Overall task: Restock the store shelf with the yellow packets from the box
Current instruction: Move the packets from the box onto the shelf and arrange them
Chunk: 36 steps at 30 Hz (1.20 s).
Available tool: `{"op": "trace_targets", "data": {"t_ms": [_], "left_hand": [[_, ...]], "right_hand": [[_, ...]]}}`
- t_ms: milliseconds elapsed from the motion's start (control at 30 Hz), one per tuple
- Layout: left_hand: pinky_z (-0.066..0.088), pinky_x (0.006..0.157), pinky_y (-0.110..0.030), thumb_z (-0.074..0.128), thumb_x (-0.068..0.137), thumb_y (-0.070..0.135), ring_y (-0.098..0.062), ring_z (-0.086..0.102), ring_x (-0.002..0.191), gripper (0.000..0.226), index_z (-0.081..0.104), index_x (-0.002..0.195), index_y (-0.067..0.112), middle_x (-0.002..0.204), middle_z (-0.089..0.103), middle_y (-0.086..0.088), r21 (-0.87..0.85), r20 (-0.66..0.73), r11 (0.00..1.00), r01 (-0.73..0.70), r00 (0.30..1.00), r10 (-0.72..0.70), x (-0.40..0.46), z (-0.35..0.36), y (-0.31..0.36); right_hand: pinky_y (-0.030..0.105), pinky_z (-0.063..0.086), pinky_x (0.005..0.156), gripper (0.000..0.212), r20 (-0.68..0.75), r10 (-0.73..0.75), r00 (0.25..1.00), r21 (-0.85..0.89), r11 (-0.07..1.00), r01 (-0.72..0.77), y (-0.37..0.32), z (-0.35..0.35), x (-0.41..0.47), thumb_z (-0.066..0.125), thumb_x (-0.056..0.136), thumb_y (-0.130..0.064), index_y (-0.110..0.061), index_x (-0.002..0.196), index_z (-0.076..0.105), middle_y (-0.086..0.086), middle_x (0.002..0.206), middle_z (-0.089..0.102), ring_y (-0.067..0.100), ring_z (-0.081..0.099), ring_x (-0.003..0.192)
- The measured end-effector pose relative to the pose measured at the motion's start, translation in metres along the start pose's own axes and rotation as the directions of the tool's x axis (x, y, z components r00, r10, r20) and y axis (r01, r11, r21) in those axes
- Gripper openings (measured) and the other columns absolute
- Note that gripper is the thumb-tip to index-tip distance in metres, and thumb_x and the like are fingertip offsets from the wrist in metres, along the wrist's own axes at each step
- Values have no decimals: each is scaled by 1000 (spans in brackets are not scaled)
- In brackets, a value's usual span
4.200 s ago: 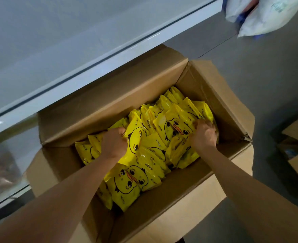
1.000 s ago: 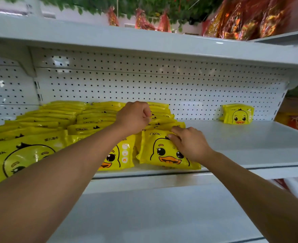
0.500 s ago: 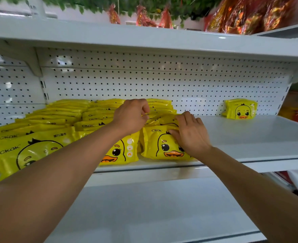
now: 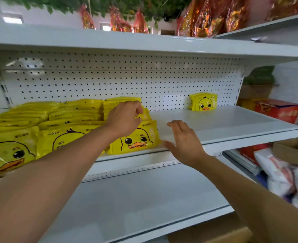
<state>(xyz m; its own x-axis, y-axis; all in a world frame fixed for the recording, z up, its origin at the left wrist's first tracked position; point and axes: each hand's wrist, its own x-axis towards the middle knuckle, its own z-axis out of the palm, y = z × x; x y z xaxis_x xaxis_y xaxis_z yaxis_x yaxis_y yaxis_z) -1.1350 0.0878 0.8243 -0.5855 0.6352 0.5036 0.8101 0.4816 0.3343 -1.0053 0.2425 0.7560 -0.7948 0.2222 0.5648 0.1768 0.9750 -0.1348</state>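
Glossy yellow plastic packets (image 4: 135, 137) printed with a cartoon duck face, black eyes and orange bill, "CKOK" lettering along the top edge. Stacked flat in rows on the white metal store shelf (image 4: 232, 123), filling its left part back to the white perforated back panel (image 4: 127, 81). Frontmost packet of the right-hand stack tilted toward the shelf lip, duck face fully readable. One more duck packet (image 4: 203, 104) standing upright far along the shelf to the right, against the back panel, well apart from the stacks.

Left hand (image 4: 125, 118) over the right-hand stack, fingers curled down onto the upper packets, thumb and fingertips seemingly pinching a packet edge; exact grip hard to make out. Right hand (image 4: 184, 141) just right of the front packet, fingers straight and spread, palm down above the shelf lip, holding nothing; touching the shelf or hovering, cannot tell.

Leftmost packets cut off by the frame edge and blurred. Packet stacks partly hidden behind the left forearm. Brown cardboard box (image 4: 292, 151) only a corner showing at the right, contents not visible. Red and gold foil-wrapped goods (image 4: 211, 16) on the top shelf blurred, cut off above.
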Motion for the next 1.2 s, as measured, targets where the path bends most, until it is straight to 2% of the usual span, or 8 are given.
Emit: {"op": "trace_targets", "data": {"t_ms": [233,400,600,733,833,1000,1200], "left_hand": [[50,83,-39,66,81,12,-20,60,99,21,62,101,18,102,65,0,-58,93,998,-3,996,9,-42,62,75],[49,87,-37,65,84,20,-16,59,102,21,58,103,23,106,62,5,-49,276,998,39,961,-24,-95,137,122],[48,89,-37,63,86,22,-15,56,108,21,55,105,24,115,60,3,-32,501,996,83,863,-56,-163,225,156],[48,86,-34,64,83,20,-17,57,106,23,58,105,23,111,62,3,-4,607,994,112,790,-87,-202,276,165],[49,80,-31,59,79,15,-19,58,99,24,59,99,29,105,62,5,51,668,991,127,733,-128,-222,309,165],[52,80,-38,56,84,14,-26,61,96,17,63,99,16,103,66,-5,92,767,991,99,627,-134,-240,359,147],[49,88,-39,59,86,19,-22,56,109,21,59,107,20,113,61,-1,131,845,991,29,520,-127,-245,418,115]], "right_hand": [[34,34,103,59,114,20,993,-23,1000,-18,52,-17,-85,62,86,-33,-12,136,39,5,136,41,23,40,124],[35,33,106,63,318,95,943,-28,995,-91,100,-8,-170,60,87,-35,-14,140,33,4,144,34,23,36,129],[36,34,105,59,563,225,796,-84,973,-216,156,8,-266,57,86,-31,-12,137,35,7,139,32,26,33,130],[37,37,104,62,673,331,661,-129,933,-336,184,24,-325,56,88,-32,-8,139,30,10,146,26,29,31,133],[36,40,99,56,722,369,585,-145,908,-394,202,40,-362,57,87,-31,-11,134,35,8,141,28,27,34,131],[37,40,99,54,784,429,449,-179,848,-499,223,68,-401,58,86,-30,-13,133,37,7,143,25,28,36,130],[39,43,96,50,790,501,354,-211,764,-610,242,101,-430,59,86,-29,-14,130,41,7,137,31,27,40,125]]}}
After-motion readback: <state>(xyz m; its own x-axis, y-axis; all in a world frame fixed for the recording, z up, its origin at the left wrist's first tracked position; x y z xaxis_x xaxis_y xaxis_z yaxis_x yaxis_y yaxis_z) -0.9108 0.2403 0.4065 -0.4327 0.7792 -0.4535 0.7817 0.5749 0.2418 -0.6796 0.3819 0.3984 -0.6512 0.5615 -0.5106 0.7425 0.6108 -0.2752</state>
